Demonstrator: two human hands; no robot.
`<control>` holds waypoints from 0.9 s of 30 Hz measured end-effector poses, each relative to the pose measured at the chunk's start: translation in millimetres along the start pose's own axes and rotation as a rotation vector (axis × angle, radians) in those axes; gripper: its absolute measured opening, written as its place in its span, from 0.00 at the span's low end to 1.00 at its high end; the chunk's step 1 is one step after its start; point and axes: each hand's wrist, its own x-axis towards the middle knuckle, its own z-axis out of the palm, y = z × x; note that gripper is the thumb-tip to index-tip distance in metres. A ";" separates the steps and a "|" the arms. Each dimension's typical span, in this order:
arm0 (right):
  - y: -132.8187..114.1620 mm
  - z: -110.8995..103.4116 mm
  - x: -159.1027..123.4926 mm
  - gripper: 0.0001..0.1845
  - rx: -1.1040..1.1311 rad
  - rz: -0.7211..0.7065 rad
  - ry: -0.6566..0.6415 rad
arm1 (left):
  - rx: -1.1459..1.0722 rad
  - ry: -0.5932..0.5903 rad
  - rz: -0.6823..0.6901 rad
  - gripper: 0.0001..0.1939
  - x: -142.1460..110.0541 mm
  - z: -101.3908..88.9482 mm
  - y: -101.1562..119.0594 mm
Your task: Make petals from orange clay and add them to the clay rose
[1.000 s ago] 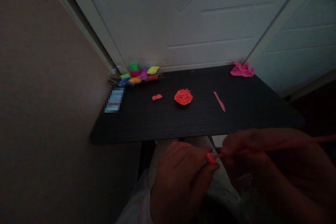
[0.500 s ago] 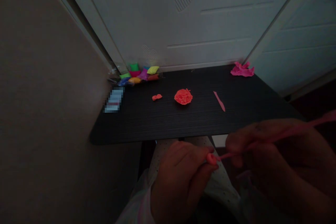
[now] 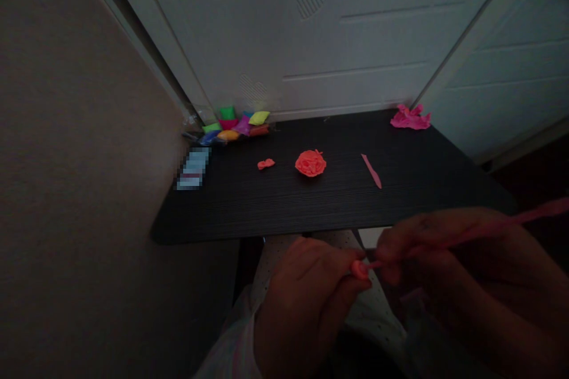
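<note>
My left hand (image 3: 311, 296) pinches a small coral piece of modelling clay (image 3: 359, 270) between thumb and fingertips, in front of the table's near edge. My right hand (image 3: 457, 272) is closed around a thin pink modelling tool (image 3: 498, 230), held like a pen. The tool's narrow tip reaches the clay piece, pressed at or into its right side. On the black table lie a round coral clay piece with a ruffled surface (image 3: 310, 164), a small coral clay bow (image 3: 266, 164) and a pink clay knife (image 3: 371, 172).
Several coloured clay packets (image 3: 235, 125) lie at the table's back left, beside a blurred-out flat rectangle (image 3: 193, 169). Crumpled pink material (image 3: 411, 118) sits at the back right corner. A white panelled door (image 3: 249, 29) stands behind the black table (image 3: 249, 207).
My right hand has shifted slightly left, bringing the tool closer to my left fingers. Less of its thin tip shows between the hands. The table things stay put.
</note>
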 end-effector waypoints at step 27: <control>11.0 1.1 1.2 0.05 0.091 -0.075 0.057 | -0.112 -0.022 -0.041 0.07 0.2 1.0 -1.8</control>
